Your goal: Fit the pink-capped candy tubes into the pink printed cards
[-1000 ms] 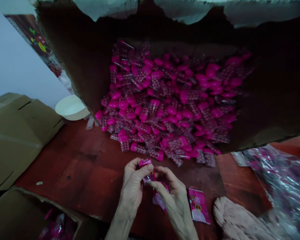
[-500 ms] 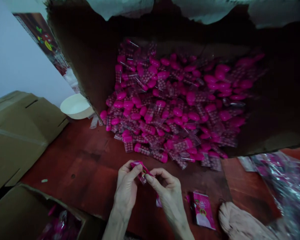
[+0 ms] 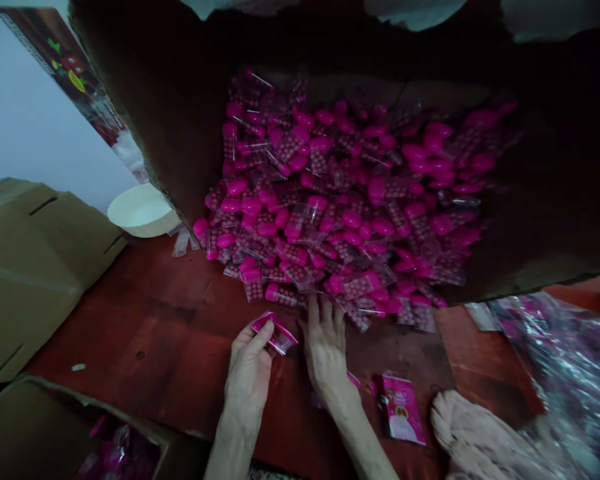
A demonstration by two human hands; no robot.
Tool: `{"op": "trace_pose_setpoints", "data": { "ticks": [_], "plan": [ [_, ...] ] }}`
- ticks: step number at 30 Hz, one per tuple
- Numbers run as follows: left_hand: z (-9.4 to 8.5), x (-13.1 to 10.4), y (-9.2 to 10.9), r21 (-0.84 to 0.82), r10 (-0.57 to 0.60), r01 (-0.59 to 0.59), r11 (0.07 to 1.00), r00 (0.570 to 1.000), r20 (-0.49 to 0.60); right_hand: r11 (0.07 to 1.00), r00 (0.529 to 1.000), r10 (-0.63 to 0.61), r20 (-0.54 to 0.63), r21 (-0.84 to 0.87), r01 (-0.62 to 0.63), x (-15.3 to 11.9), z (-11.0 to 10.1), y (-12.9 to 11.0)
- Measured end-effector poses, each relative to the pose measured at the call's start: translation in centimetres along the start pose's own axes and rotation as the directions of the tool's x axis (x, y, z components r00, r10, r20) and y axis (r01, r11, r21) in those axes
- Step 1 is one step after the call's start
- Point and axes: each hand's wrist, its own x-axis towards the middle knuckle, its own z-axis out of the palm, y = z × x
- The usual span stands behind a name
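Between the thumb and fingers of my left hand [image 3: 251, 363] is a small pink packet [image 3: 280, 337], held above the red table [image 3: 175, 327]. My right hand [image 3: 325, 343] reaches to the front edge of a heap of pink-capped clear tubes [image 3: 350, 220], palm down with its fingers stretched out. Its fingertips meet the nearest tubes; whether they touch one is hard to tell. The heap spills from a large cardboard box [image 3: 155, 113] lying on its side. Another pink packet [image 3: 404, 410] lies on the table right of my right hand, and a further one is partly hidden beneath my right wrist.
A white bowl [image 3: 143, 212] stands left of the big box. Cardboard boxes [image 3: 35, 253] are at the left, and an open one [image 3: 25, 427] at the lower left holds pink packets. Beige cloth [image 3: 475, 433] and shiny plastic wrapping [image 3: 555, 360] lie at the right.
My right hand has let go of the pink packet and moved forward to the heap, its fingers now spread. My left hand still holds the packet. The view has shifted slightly.
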Motion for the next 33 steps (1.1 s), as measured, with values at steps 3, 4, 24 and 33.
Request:
{"op": "trace_pose_setpoints", "data": {
  "ticks": [3, 4, 24, 33],
  "plan": [
    [-0.1, 0.0, -0.2, -0.016, -0.021, 0.021, 1.0, 1.0, 0.002, 0.998, 0.998, -0.047, 0.039, -0.029, 0.048, -0.7, 0.5, 0.2],
    [-0.2, 0.1, -0.2, -0.02, -0.029, 0.029, 0.999, 1.0, 0.003, 0.997, 0.996, -0.065, 0.059, -0.027, 0.066, -1.1, 0.4, 0.2],
    [-1.3, 1.1, 0.1, -0.072, -0.026, 0.025, 0.997, 1.0, -0.013, 0.956, 0.995, -0.095, -0.012, 0.277, 0.094, -2.5, 0.6, -0.8],
    [-0.8, 1.2, -0.6, -0.039, -0.002, 0.002, 0.999, 1.0, 0.012, 0.848, 0.963, 0.27, -0.009, 0.477, -0.233, -3.5, 1.5, -1.4]
  ]
}}
